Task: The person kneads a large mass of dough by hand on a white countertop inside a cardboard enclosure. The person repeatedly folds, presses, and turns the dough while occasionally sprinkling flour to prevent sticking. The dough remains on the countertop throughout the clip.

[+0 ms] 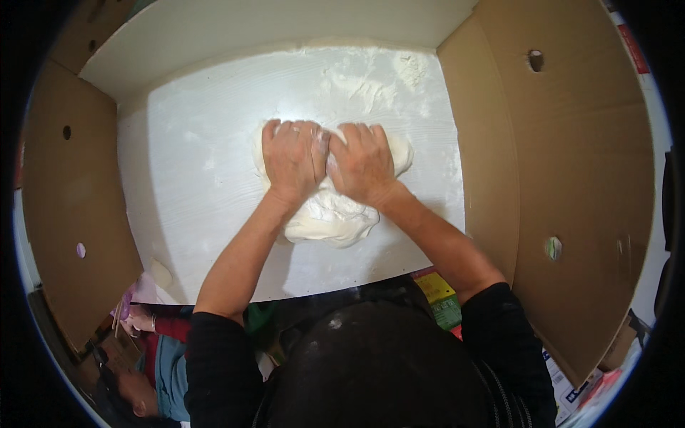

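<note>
A large, pale lump of dough (334, 227) lies on a white work surface (187, 160) dusted with flour. My left hand (294, 155) presses into the dough's upper left part, its fingers curled over the far edge. Right beside it, my right hand (363, 160) grips the upper right part, with the thumbs close together. Dough bulges out past both hands, and its near part has a rough, floury fold. Loose flour (369, 91) is spread beyond my hands, with a small heap (411, 69) near the far right corner.
Cardboard walls stand at the left (80, 176) and right (562, 160), and a pale panel (278, 27) closes the far side. A small piece of dough (160, 274) lies at the near left corner. Below it, another person (171, 364) holds thin sticks. Colourful packages (441, 299) sit below the near edge.
</note>
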